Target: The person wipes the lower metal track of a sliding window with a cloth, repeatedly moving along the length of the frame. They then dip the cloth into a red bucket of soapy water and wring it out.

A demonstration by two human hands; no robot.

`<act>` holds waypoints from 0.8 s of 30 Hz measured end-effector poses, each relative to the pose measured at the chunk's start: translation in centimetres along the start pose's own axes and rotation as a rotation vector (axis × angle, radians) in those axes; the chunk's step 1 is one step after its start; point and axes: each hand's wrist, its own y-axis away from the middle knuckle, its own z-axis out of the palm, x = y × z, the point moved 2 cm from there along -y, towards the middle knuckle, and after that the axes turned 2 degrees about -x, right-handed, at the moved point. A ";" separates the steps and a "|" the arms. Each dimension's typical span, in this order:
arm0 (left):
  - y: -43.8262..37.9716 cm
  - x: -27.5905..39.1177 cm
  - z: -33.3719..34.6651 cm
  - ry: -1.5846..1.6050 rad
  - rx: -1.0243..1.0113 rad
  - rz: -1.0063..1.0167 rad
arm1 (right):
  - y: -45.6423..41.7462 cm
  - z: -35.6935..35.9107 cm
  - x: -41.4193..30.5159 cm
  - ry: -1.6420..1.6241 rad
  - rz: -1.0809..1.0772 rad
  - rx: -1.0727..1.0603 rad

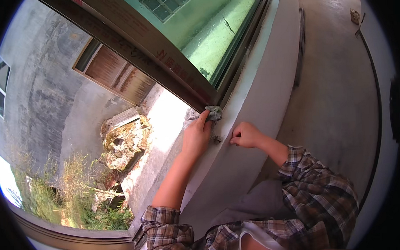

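My left hand (196,135) presses a crumpled grey cloth (213,113) against the window sill, at the lower corner of a brown metal window frame (171,66). The index finger lies on the cloth, and part of the cloth bunches out to the left of the hand. Close by on the right, my right hand (246,135) is curled at the inner edge of the white sill (231,124), with nothing visible in its fingers. A small dark clump of debris (216,138) lies on the sill between the two hands.
Green-tinted glass (223,41) fills the frame above. Outside at left are a grey wall (46,80), a mossy stone block (126,144) and plants (107,219). The lower window track (91,244) curves along the bottom left. A concrete floor (331,104) runs along the right.
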 end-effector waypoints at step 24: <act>10.8 -8.6 -14.3 -0.006 0.462 -0.182 | 0.1 0.4 1.9 -0.117 0.024 0.084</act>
